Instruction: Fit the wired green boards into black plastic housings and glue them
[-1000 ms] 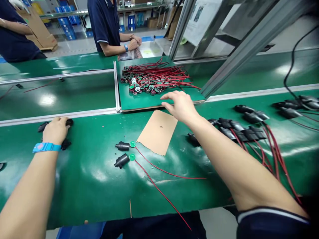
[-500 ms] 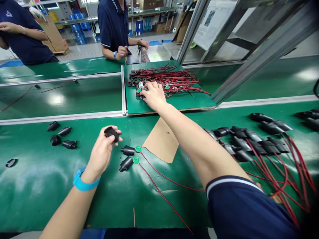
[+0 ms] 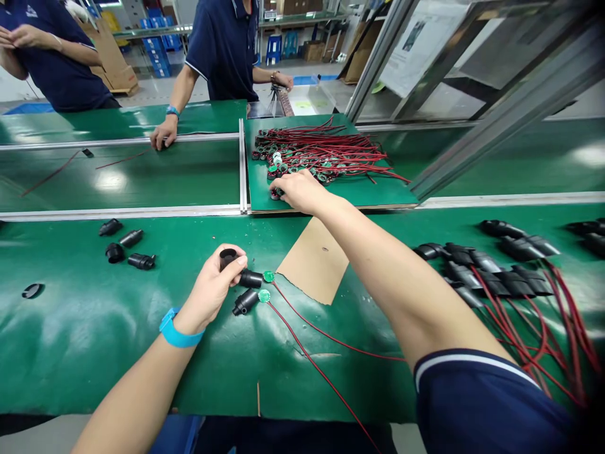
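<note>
My left hand (image 3: 215,284) is closed round a black plastic housing (image 3: 228,255), its open round end facing up. Right beside that hand lie two black housings (image 3: 246,301), each with a small green circuit board (image 3: 264,296) on a red wire at its end. Over the raised green board, my right hand (image 3: 300,189) reaches out with its fingers pinched on a small round part (image 3: 276,194) at the near edge of a pile of red-wired round parts (image 3: 326,157). Its fingers partly hide that part.
Several black housings (image 3: 130,238) lie at left, near a black ring (image 3: 33,291). Cardboard (image 3: 314,261) lies under my right forearm. More housings with red wires (image 3: 496,277) are grouped at right. A metal post (image 3: 373,60) slants up behind. A co-worker's hand (image 3: 164,132) touches the far channel.
My right hand has drawn back to the pile's near edge with a small round part. My left hand has moved right, towards the two housings. A co-worker's arm has reached down to the channel.
</note>
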Demonstrator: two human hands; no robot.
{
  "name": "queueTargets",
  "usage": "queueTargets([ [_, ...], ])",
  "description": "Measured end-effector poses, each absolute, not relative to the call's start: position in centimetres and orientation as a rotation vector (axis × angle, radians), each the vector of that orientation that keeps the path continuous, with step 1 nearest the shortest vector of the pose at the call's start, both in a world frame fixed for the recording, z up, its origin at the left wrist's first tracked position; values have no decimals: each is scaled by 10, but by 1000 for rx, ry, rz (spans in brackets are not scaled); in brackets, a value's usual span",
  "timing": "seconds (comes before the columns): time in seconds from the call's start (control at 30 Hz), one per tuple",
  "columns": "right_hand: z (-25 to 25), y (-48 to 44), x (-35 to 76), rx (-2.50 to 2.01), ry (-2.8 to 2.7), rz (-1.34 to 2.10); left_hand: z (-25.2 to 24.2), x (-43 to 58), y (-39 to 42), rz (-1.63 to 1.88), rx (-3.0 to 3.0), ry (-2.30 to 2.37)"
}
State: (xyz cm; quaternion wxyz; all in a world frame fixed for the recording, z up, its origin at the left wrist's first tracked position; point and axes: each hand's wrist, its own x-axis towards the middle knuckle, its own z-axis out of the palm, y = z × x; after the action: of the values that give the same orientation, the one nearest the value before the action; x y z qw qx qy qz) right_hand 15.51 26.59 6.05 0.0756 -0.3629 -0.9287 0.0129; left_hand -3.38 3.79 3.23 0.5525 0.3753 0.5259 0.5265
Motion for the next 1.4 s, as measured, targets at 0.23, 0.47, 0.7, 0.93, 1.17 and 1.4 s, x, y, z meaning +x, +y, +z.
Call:
queueTargets([
  [0.23, 96, 172, 138, -634, -2808, 208, 32, -36, 39, 1286, 746, 1091],
  [0.47, 130, 64, 188, -571, -2708, 481, 44, -20, 17, 1152, 829, 856],
  [0.7, 124, 39, 216, -737, -2268, 1014, 46, -5, 0, 922, 940, 767],
  [0.93, 89, 35, 209, -851, -1964, 1254, 42, -2, 0, 846, 1010, 752],
  [1.17, 73, 33, 206, -899, -1884, 1126, 38, 6, -3, 1067, 1169, 945],
  [1.4, 60, 25, 197, -801, -1863, 815, 41, 10, -9, 1220, 1256, 1103],
])
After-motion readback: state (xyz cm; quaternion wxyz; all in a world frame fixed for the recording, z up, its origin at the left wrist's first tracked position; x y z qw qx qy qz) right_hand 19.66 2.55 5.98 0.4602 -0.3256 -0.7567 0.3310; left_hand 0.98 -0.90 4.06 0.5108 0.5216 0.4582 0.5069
